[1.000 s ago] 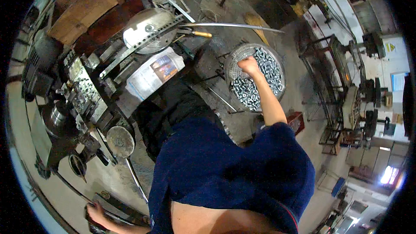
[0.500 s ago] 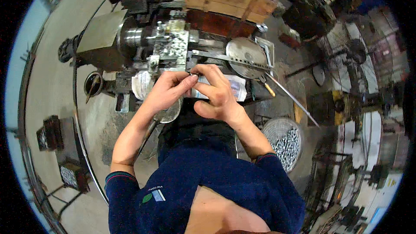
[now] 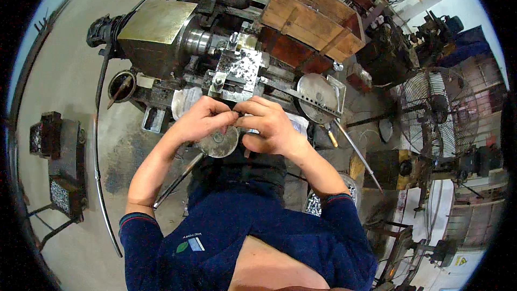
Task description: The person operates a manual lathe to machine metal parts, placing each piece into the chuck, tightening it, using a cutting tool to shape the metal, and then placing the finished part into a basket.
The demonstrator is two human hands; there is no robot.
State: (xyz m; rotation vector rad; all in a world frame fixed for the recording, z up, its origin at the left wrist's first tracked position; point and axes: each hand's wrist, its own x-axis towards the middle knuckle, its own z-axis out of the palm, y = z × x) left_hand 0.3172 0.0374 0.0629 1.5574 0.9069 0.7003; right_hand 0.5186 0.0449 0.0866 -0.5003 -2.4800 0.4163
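Since a second ago, the right hand point(image 3: 272, 127) has left the round pan point(image 3: 355, 189) and come up to meet the left hand point(image 3: 206, 119). Both hands are curled, with their fingertips pinched close around a small dark piece point(image 3: 239, 113). It sits between them, too hidden to name. Shiny metal bits point(image 3: 314, 205) lie in the pan, partly under the right arm point(image 3: 319, 171). Far left, a dark box point(image 3: 77, 210) holds little shiny bits too. One round pot point(image 3: 133, 84) has a stick point(image 3: 119, 92) in it.
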